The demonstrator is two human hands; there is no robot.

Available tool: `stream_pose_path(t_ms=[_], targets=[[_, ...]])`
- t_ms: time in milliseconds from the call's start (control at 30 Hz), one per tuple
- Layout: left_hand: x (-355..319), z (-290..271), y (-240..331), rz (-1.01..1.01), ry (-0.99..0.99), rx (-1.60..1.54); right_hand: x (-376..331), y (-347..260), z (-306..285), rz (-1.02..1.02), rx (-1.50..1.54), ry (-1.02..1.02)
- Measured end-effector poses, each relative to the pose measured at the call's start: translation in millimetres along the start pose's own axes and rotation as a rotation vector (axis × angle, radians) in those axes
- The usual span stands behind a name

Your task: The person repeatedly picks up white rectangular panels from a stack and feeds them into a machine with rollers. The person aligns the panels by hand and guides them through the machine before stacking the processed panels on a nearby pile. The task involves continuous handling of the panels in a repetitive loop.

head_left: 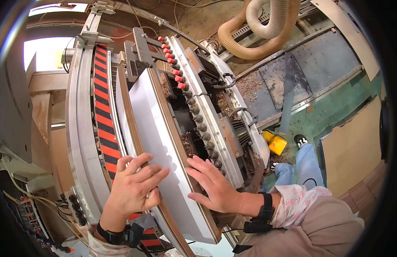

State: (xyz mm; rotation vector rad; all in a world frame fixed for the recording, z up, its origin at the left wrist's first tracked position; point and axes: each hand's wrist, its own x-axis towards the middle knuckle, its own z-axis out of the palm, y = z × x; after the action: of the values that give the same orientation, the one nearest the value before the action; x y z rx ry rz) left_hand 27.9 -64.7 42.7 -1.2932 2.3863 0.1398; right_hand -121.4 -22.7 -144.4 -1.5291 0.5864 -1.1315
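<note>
A long white-faced wooden panel (153,124) with a brown plywood edge lies on the bed of a drilling machine. My left hand (134,186) rests flat on the panel's near left part, fingers spread. My right hand (213,186) presses on the panel's right edge, fingers apart, next to a row of drill heads (198,118). Neither hand grips anything. Both wrists wear black bands.
A red and black striped guard strip (103,115) runs along the machine's left rail. Beige dust hoses (260,30) curl at the top. A yellow object (277,143) and wood chips lie on the green floor by my feet. A brown board (352,150) leans at right.
</note>
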Motion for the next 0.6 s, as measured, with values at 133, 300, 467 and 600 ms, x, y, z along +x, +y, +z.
stream_pose_path(t_ms=[133,300,467,600], targets=[[6,7,-2,0.018,0.016,0.008,6,2,-6,-0.048,-0.142,-0.061],[13,18,4,0.039,0.020,0.034,-1,2,1,-0.013,0.119,0.033],[27,27,6,0.052,-0.018,0.027,-6,11,-1,-0.014,0.088,-0.016],[23,27,8,0.046,-0.016,0.037,-7,9,-1,0.012,0.138,-0.047]])
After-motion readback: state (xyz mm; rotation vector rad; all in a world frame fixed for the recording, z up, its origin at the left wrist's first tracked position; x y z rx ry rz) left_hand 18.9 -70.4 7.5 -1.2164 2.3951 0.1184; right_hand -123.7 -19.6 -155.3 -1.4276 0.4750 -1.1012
